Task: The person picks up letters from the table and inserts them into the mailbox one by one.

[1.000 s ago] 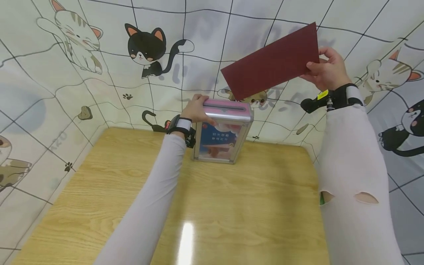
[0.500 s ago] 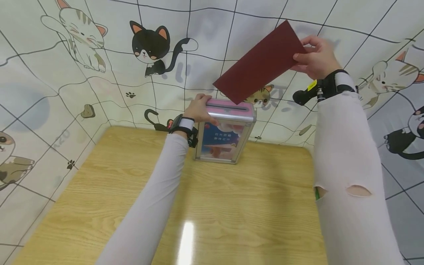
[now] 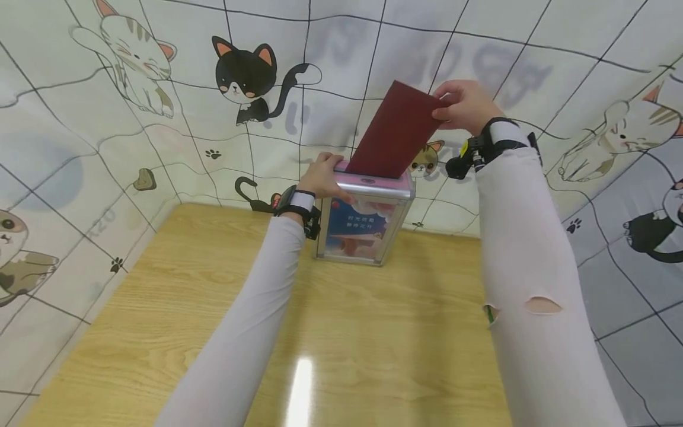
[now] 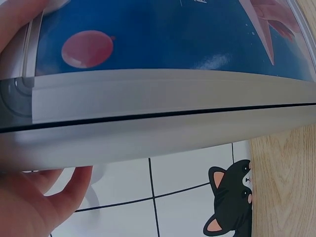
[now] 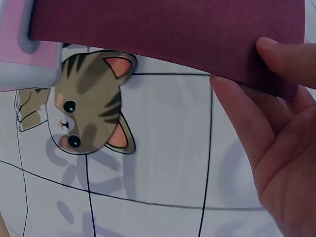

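Observation:
A silver-framed box (image 3: pixel 368 231) with a pink slotted top and a blue picture on its front stands at the back of the table. My left hand (image 3: pixel 321 176) grips its top left edge, thumb at the front; the left wrist view shows fingers behind the box's silver side (image 4: pixel 148 138). My right hand (image 3: pixel 463 107) pinches the upper right corner of a dark red envelope-like sheet (image 3: pixel 397 133) between thumb and fingers. The sheet stands tilted, its lower edge at the slot. In the right wrist view the sheet (image 5: pixel 163 37) meets the grey slot rim (image 5: pixel 30 44).
The wooden table (image 3: pixel 347 332) ends at the back against a white cloth (image 3: pixel 341 71) printed with cats and grid lines. More of this cloth hangs at the left and right. Light reflects off the table in front.
My right hand has moved left and down, turning the red sheet steeper and bringing its lower edge to the slot of the box. The left hand keeps its grip on the box.

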`<action>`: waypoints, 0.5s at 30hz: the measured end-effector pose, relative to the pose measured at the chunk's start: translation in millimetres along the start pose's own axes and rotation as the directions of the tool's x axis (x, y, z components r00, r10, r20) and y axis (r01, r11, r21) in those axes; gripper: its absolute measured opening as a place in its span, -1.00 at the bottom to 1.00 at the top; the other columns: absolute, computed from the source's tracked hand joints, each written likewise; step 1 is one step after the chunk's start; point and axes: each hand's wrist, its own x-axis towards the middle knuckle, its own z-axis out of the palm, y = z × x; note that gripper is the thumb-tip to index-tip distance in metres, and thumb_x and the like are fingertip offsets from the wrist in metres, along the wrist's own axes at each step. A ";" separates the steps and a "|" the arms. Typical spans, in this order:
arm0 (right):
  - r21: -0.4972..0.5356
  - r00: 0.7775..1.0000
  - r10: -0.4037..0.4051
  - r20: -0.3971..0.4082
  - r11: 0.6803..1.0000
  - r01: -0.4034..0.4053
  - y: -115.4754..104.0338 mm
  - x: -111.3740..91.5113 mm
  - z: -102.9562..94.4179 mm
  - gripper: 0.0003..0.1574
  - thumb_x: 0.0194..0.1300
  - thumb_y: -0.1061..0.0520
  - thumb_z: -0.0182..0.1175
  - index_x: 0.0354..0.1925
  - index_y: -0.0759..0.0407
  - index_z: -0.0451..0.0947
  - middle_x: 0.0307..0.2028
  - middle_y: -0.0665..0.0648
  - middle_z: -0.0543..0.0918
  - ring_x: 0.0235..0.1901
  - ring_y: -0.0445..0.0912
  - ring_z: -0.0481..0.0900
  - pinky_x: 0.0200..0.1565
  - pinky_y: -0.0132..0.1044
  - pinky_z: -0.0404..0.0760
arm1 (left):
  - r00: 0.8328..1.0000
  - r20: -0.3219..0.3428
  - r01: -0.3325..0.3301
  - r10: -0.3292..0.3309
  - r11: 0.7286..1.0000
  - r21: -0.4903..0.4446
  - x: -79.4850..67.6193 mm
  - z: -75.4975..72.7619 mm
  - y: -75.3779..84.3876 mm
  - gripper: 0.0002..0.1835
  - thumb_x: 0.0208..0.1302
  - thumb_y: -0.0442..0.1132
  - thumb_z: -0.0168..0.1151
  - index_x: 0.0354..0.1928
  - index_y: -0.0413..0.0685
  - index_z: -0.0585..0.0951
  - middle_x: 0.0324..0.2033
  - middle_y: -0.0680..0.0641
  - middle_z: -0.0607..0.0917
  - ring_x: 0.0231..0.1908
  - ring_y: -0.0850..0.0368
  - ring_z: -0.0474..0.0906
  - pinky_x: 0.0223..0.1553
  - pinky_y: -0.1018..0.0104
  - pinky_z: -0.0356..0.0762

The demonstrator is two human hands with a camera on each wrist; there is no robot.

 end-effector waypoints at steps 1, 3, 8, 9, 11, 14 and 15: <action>-0.055 1.000 0.000 0.009 0.998 0.001 -0.2 1.5 5.9 -0.84 0.23 0.28 0.06 -0.18 0.14 0.42 -0.13 0.15 0.53 -0.27 -0.15 0.54 -0.22 -0.44 0.59 | 1.000 0.002 -0.003 0.003 1.000 -0.002 -0.3 0.7 -0.3 0.19 -0.45 0.19 0.51 0.35 0.11 0.14 0.32 -0.10 0.09 0.27 -0.22 0.10 0.16 -0.04 0.27; -0.157 0.999 -0.002 0.036 0.988 0.008 0.7 5.2 17.7 -0.80 0.23 0.28 0.06 -0.13 0.20 0.43 -0.07 0.22 0.52 -0.26 -0.14 0.54 -0.20 -0.41 0.59 | 1.000 0.011 -0.009 0.009 1.000 -0.006 -1.5 2.1 -0.2 0.20 -0.45 0.19 0.51 0.35 0.11 0.14 0.33 -0.11 0.09 0.26 -0.22 0.10 0.16 -0.03 0.27; -0.349 0.991 -0.019 0.131 0.935 0.064 9.3 15.8 46.1 -0.69 0.20 0.31 0.07 -0.05 0.33 0.45 -0.05 0.34 0.52 -0.15 0.01 0.52 -0.06 -0.25 0.53 | 1.000 0.013 -0.008 0.008 1.000 -0.009 -3.6 4.2 0.6 0.20 -0.45 0.18 0.52 0.35 0.11 0.14 0.33 -0.10 0.09 0.26 -0.24 0.10 0.14 -0.03 0.30; -0.378 0.986 -0.012 0.164 0.923 0.074 11.3 17.1 51.2 -0.64 0.19 0.29 0.09 -0.01 0.33 0.45 -0.02 0.34 0.52 -0.10 0.05 0.50 -0.01 -0.18 0.50 | 1.000 0.011 -0.009 0.009 1.000 -0.010 -3.6 4.5 0.6 0.20 -0.45 0.17 0.52 0.35 0.10 0.14 0.33 -0.11 0.09 0.26 -0.24 0.10 0.14 -0.03 0.30; -0.418 0.977 0.002 0.215 0.904 0.090 15.2 18.9 59.2 -0.49 0.16 0.22 0.15 0.10 0.31 0.39 0.06 0.35 0.47 0.01 0.12 0.45 0.06 -0.06 0.42 | 1.000 0.010 -0.012 0.012 1.000 -0.013 -3.2 5.2 0.1 0.20 -0.46 0.17 0.52 0.35 0.10 0.15 0.32 -0.10 0.09 0.25 -0.22 0.11 0.13 -0.03 0.30; -0.456 0.963 0.023 0.268 0.884 0.106 21.2 18.6 65.9 -0.24 0.17 0.06 0.18 0.28 0.26 0.19 0.21 0.36 0.31 0.16 0.19 0.30 0.16 0.05 0.29 | 1.000 0.016 -0.013 0.013 1.000 -0.015 -2.2 6.7 -1.8 0.20 -0.46 0.18 0.51 0.35 0.09 0.15 0.32 -0.11 0.09 0.24 -0.21 0.12 0.13 -0.03 0.31; -0.466 0.961 0.031 0.275 0.878 0.105 23.0 17.5 67.1 -0.16 0.18 0.00 0.17 0.33 0.23 0.10 0.26 0.36 0.24 0.21 0.21 0.23 0.18 0.08 0.25 | 1.000 0.016 -0.013 0.013 1.000 -0.014 -1.7 7.2 -2.6 0.20 -0.47 0.19 0.51 0.35 0.09 0.15 0.32 -0.11 0.09 0.24 -0.21 0.12 0.13 -0.03 0.31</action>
